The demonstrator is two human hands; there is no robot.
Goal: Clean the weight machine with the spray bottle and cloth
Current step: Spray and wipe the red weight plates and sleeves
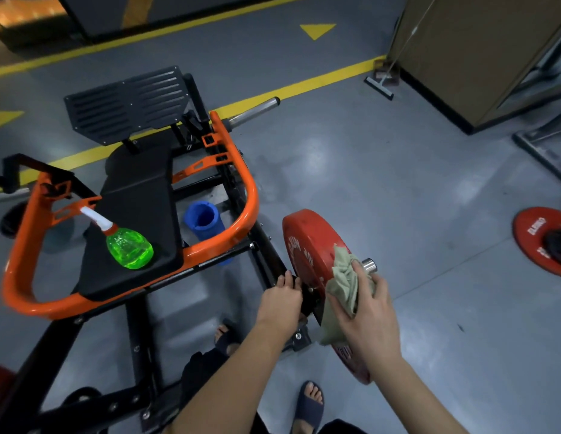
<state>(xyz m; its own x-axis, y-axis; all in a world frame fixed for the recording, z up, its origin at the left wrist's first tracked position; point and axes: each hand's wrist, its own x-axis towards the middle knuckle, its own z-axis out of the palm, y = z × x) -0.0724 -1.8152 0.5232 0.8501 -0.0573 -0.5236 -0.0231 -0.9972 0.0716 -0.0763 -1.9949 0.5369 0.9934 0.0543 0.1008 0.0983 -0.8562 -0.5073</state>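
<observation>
A crumpled pale green cloth (345, 277) is pressed against the outer face of a red weight plate (307, 239), which stands on edge on a steel peg (369, 265) at the right side of the weight machine (138, 324). The person's right hand (367, 311) grips the bunched cloth, with fingers wrapped around it and the thumb up near the peg. Just left of the plate, the left hand (280, 300) holds a black bar (274, 261) of the machine, fingers curled over it.

The spray bottle (129, 249), clear and filled with bright green liquid, stands on the near end of the machine's black padded seat (138, 189), well apart from both hands, with its white nozzle pointing up and left. A curved orange tube (248, 183) wraps around the seat. A blue foam roller (204, 219) sits between the seat and the orange tube. Beyond the seat is a slatted black footplate (126, 104).

The grey floor (398, 183) has yellow lines. A second red plate (539, 239) lies flat on it at the far right. A squeegee (379, 86) leans by a brown wall panel. The person's foot, in a dark sandal (309, 405), is at the bottom of the view.
</observation>
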